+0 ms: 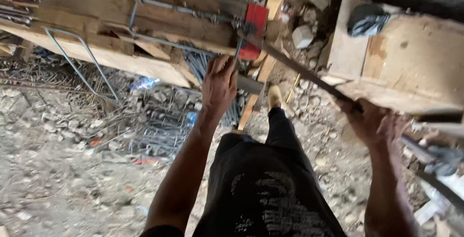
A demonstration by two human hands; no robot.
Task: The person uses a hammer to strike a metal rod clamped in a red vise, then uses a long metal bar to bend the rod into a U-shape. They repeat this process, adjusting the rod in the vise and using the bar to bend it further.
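I am looking down on my left hand [220,84], which is closing its fingers around a thin steel rod [164,41] right at the red bending jig [254,30] fixed on the wooden counter [145,63]. My right hand [369,121] is gripping the long dark lever bar [299,70], which is running from that hand up and across to the jig just above my left hand. Judging by the shape, the rod is already carrying bends: it is forming a partly closed rectangle lying on the counter beyond my left hand, with one end at the jig not yet turned. A finished-looking bent loop [79,60] is hanging off the counter edge, well out past my left hand, and more bent rods are lying on the rubble floor [63,169] below it. A wooden board [411,63] is sitting just above my right hand.
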